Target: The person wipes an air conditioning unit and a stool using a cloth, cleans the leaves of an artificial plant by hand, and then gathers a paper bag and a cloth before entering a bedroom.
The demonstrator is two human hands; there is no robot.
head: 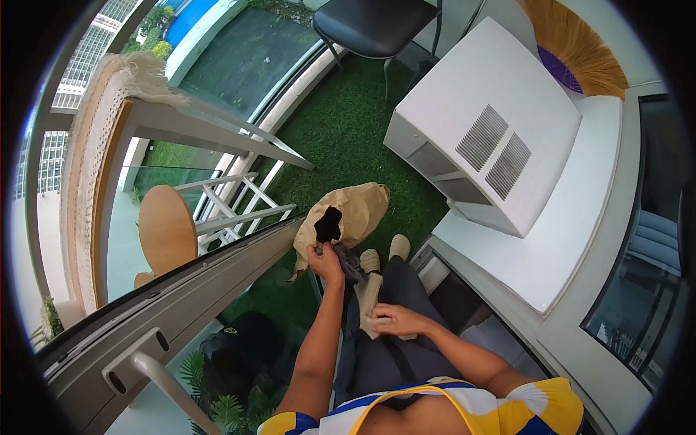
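My left hand [326, 262] grips the edge of a large brown paper bag [361, 209] at the centre, beside its dark opening. A crumpled grey cloth [349, 262] hangs just right of that hand, partly at the bag's rim; whether the hand holds it too, I cannot tell. My right hand [399, 319] is closed on a beige cloth [368, 304], which lies over my thigh and reaches up towards the grey one. Below the bag show my feet in pale ribbed slippers [400, 246].
A glass door frame [217, 288] with a lever handle [168, 389] runs along the left. White air-conditioner-like housing [489, 125] stands on a white ledge [571, 261] at right. A black chair [375, 24], white wooden legs [228, 147] and a broom [582, 49] are farther off.
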